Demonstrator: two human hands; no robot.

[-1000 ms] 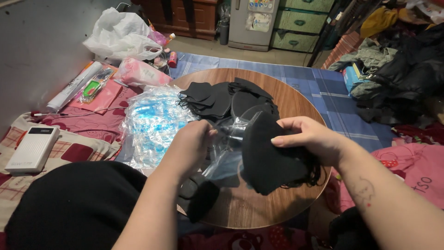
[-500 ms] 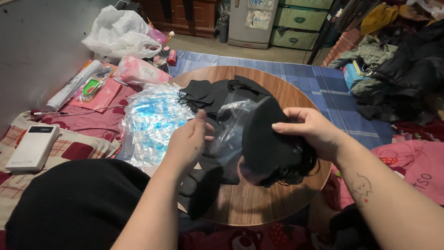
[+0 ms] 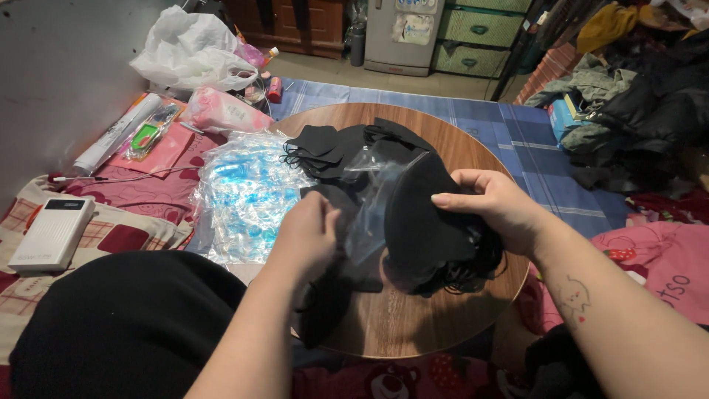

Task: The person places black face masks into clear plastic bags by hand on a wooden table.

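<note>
Right hand (image 3: 496, 209) grips black masks (image 3: 428, 222) — left hand (image 3: 309, 235) pinches clear bag (image 3: 377, 196) beside them.

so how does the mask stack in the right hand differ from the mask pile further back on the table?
The held stack is lifted off the table, gripped by the right hand, and sits against a clear bag pinched by the left hand. The back pile lies loose and spread on the round wooden table, untouched. Both are black face masks.

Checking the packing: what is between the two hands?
In the head view, a clear plastic bag spans from the left hand to the right hand.
</note>
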